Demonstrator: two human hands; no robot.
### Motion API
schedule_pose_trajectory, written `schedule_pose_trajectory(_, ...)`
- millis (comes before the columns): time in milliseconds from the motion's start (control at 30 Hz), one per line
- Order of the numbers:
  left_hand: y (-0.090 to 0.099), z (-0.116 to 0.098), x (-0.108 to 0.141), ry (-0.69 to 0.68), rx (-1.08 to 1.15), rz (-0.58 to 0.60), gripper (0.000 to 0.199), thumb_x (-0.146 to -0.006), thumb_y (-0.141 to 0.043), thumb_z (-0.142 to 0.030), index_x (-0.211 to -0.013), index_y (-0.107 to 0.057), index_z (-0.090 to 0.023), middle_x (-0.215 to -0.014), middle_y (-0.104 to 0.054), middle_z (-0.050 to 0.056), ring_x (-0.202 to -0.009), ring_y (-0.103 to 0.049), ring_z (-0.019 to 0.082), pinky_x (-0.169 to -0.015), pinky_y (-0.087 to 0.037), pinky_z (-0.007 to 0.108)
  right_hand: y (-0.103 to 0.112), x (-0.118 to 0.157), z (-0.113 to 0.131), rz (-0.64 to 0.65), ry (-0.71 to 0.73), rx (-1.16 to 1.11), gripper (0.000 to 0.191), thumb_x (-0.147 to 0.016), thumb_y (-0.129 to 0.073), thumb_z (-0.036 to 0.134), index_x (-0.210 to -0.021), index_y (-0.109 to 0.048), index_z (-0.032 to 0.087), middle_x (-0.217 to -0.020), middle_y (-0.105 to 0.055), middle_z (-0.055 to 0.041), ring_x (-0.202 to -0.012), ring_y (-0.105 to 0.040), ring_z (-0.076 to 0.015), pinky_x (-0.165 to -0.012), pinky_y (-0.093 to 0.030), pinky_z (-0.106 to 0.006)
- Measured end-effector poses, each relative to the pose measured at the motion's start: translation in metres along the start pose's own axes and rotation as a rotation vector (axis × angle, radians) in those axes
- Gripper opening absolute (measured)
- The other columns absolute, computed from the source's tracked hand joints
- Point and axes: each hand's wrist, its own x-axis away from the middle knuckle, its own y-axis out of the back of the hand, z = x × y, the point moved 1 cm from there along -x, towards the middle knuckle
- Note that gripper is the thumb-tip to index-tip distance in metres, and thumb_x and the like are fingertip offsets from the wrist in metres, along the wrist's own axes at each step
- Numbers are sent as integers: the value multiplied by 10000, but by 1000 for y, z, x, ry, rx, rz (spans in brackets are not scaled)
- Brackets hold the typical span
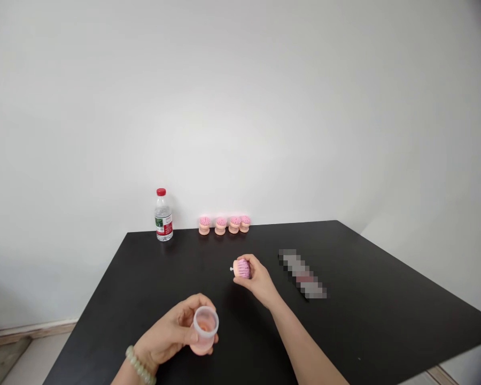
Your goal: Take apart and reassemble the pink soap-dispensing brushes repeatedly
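My left hand (176, 329) is wrapped round a small translucent pinkish cup (205, 330), its open mouth tipped toward me and something orange-pink visible at its bottom. To the right and farther off, my right hand (258, 279) pinches a round brush head (242, 268) with pink bristles and a peach base. The brush head lies on its side in the fingers, bristles toward the palm, and a short pale stem sticks out of its base to the left. The cup and the brush head are apart, both held above the black table (144, 278).
Several similar pink-topped brushes (220, 226) stand in a row along the wall at the table's back edge. Left of them stands a clear water bottle (164, 216) with a red cap. A long blurred-out object (303, 275) lies right of my right hand.
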Motion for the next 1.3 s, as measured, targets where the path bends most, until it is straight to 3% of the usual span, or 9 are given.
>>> schedule_pose_trajectory(133, -2, -3, -3, -75, 16, -28, 505, -582, -939, -298, -984, -648, -207, -922, -716, 65, -818, -652, 186, -727, -483, 305, -2, -13, -30, -172, -77, 146, 320, -634, -710, 131, -915, -594, 231, -988, -601, -25, -956, -618, -269, -881, -491, -410)
schedule_pose_trajectory(333, 1, 0, -5, -99, -38, -165, 556, -579, -944, -329, -1048, -657, -255, -967, -682, 33, -921, -661, 223, -792, -449, 324, -4, -16, -50, -147, -62, 211, 542, -591, -752, 87, -1095, -630, 242, -1132, -618, -41, -1079, -629, -270, -982, -483, -416)
schedule_pose_trajectory(500, 4, 2, -5, -144, -88, -264, 615, -593, -926, -420, -1132, -670, -269, -1036, -679, 44, -1111, -647, 321, -952, -409, 392, 0, -14, -47, -138, -8, 210, 749, -596, -795, 132, -1299, -571, 258, -1290, -591, -77, -1248, -548, -320, -1079, -430, -485)
schedule_pose_trajectory(633, 1, 0, -8, -233, -164, -334, 547, -584, -920, -438, -1027, -664, -247, -985, -691, 41, -1012, -625, 255, -868, -415, 341, 2, -8, -26, -187, 101, 172, 632, -736, -736, 234, -1334, -532, 241, -1366, -533, -120, -1299, -482, -340, -1107, -382, -542)
schedule_pose_trajectory(733, -1, 0, -10, -292, -208, -425, 519, -596, -916, -404, -1012, -649, -245, -930, -655, 12, -858, -578, 181, -770, -419, 292, -7, 4, -4, -103, 230, 92, 437, -824, -701, 331, -1236, -595, 232, -1228, -616, -108, -1098, -611, -289, -999, -488, -470)
schedule_pose_trajectory(900, -3, 5, -12, -366, -257, -483, 449, -647, -897, -325, -1000, -627, -259, -983, -623, 5, -934, -571, 188, -827, -458, 294, -35, 28, 20, 170, 342, -39, 402, -825, -754, 441, -1164, -660, 247, -1106, -700, -68, -861, -689, -219, -811, -577, -359)
schedule_pose_trajectory(1033, -2, 10, -14, -392, -307, -497, 474, -655, -889, -300, -1050, -628, -286, -964, -609, 5, -947, -591, 209, -825, -499, 313, -50, 33, 25, 305, 174, -236, 411, -841, -745, 448, -1186, -673, 236, -1039, -707, -64, -882, -684, -226, -791, -570, -353)
schedule_pose_trajectory(1167, -1, 9, -13, -421, -482, -546, 442, -709, -846, -332, -1123, -691, -312, -1023, -594, 35, -1002, -602, 250, -852, -543, 355, -53, 33, 28, 329, 75, -341, 335, -862, -698, 484, -1059, -707, 213, -861, -700, -25, -735, -680, -191, -654, -559, -291)
schedule_pose_trajectory(1300, -2, 7, -13, -425, -532, -593, 351, -700, -845, -370, -1027, -739, -296, -949, -599, 33, -916, -625, 247, -803, -574, 361, -52, 33, 34, 315, 56, -370, 308, -851, -712, 475, -991, -720, 200, -839, -694, -18, -731, -672, -184, -655, -542, -275)
